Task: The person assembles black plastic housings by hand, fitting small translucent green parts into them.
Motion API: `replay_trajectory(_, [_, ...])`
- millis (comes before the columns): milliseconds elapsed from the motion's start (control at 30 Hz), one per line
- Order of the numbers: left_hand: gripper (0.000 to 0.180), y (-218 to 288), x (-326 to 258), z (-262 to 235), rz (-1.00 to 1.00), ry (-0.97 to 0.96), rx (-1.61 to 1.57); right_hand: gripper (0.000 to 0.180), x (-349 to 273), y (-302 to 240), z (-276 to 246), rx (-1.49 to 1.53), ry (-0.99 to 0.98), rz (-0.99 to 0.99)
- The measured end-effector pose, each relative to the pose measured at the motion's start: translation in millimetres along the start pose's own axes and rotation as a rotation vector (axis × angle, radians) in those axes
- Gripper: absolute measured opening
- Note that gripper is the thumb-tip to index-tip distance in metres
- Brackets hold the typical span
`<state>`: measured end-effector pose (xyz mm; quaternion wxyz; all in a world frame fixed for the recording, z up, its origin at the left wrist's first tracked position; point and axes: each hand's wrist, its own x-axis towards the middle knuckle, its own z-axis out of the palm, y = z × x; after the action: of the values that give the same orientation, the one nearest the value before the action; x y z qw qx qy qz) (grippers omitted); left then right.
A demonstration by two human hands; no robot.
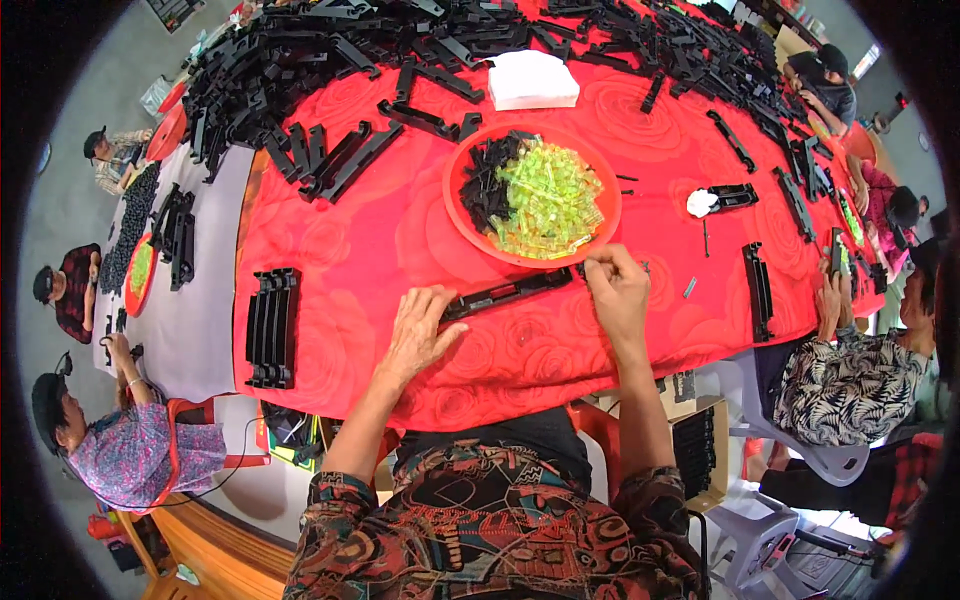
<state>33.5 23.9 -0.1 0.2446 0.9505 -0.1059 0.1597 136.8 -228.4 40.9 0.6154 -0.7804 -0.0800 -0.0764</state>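
We have our left hand (422,325) over the left end of a long black bar (508,295), its fingers lightly spread above and its thumb below, so that the end sits between them. The bar lies near the middle of the near edge of the red-covered table (690,305), its right end tilted a little farther from us. Our right hand (618,285) is just beside that right end, fingers bent and the tips of thumb and forefinger close together; we cannot tell whether they pinch a small piece.

Just beyond the bar we have a round red tray (472,232), with small black pieces (488,185) in its left part and yellow-green clear pieces (552,195) in the rest. At the table's near left corner we see a row of black bars (272,328) lying side by side. Toward the right edge lie a pair of black bars (758,292) and, farther off, a white wad (702,203) against another part. A white stack of sheets (532,80) sits before the big black heap (280,80) along the far edge.
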Motion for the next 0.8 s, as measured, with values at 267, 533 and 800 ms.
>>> replay_trajectory(267, [0.023, -11, 4, 4, -0.058, 0.065, -0.131, 0.010, 66, -5, 48, -0.757, -0.225, -0.400])
replay_trajectory(533, [0.020, -13, 6, 3, -0.061, 0.071, -0.186, 0.014, 79, 5, 92, -0.968, -0.317, -0.363])
replay_trajectory(800, [0.019, -14, 3, 4, -0.088, 0.060, -0.175, 0.016, 68, -11, 93, -0.721, -0.354, -0.382])
